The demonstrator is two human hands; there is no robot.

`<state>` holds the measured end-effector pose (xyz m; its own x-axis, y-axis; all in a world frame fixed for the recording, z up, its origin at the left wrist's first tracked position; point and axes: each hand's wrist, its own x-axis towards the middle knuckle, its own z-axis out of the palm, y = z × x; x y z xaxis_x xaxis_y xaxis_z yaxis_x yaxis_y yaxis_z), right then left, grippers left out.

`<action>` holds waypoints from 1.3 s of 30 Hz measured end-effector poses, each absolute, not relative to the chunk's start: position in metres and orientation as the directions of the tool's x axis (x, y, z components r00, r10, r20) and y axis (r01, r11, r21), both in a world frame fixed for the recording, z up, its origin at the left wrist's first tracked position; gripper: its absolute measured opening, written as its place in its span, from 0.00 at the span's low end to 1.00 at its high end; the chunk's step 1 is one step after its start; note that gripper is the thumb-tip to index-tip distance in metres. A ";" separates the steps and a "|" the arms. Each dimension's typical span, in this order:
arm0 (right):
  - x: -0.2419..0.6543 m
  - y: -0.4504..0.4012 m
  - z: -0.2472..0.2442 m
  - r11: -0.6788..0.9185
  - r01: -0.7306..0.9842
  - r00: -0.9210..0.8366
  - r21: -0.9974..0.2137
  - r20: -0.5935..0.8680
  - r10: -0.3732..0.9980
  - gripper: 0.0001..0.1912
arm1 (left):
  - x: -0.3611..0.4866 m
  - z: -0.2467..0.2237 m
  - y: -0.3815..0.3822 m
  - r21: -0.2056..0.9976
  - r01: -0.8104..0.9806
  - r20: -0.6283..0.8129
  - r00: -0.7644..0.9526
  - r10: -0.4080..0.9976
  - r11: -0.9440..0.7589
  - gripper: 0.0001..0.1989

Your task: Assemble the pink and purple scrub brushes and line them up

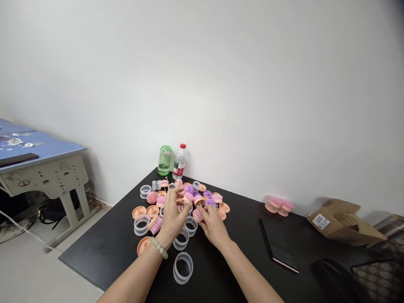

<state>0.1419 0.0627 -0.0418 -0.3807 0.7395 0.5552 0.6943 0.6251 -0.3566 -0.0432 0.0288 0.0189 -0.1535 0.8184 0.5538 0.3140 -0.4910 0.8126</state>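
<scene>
1. The fingers (204, 213) of the right hand (216, 227) are bent, with only a small gap at the tips. They are at a pink-and-orange brush (198, 215), but I cannot tell if they grip it.
2. The thumb of the left hand (171, 216) is apart from its other fingers. Those curl over the pile, with tips hard to see, so I cannot tell if they hold anything.
3. The left hand hides some of the pile of brushes (189, 189). The dark things (375, 277) at the bottom right are blurry and cut off.
4. Both arms reach forward from the bottom. A bead bracelet (159, 248) is on the left wrist.
5. Clear rings (181, 279) and orange lids (139, 211) lie around the hands on the black counter (116, 252).
6. A green bottle (164, 160) and a red-capped bottle (179, 166) stand behind the pile. A tablet (279, 240) and a brown bag (344, 223) are to the right.
</scene>
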 end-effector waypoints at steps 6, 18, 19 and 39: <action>0.160 0.044 -0.040 0.547 0.618 -0.266 -0.564 0.505 0.821 0.20 | -0.039 0.016 0.025 0.574 0.654 0.468 0.232 0.853 -0.492 0.16; 0.182 -0.012 -0.025 0.209 -0.010 0.045 -0.978 0.209 0.977 0.24 | -0.028 0.008 0.020 0.528 0.709 0.395 0.282 0.874 -0.467 0.17; 0.182 -0.013 -0.024 0.217 -0.040 0.065 -0.975 0.214 0.975 0.25 | -0.028 0.009 0.019 0.562 0.676 0.397 0.287 0.872 -0.478 0.17; 0.185 -0.026 -0.012 0.457 0.399 0.039 -0.795 0.513 0.858 0.23 | -0.019 0.018 0.005 0.965 -0.261 0.169 0.513 0.841 -0.035 0.26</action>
<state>0.1846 -0.0258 -0.0119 0.0395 0.8576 0.5129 0.3992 0.4570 -0.7949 -0.0188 0.0055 0.0177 0.5132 0.8414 0.1693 -0.2605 -0.0352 0.9648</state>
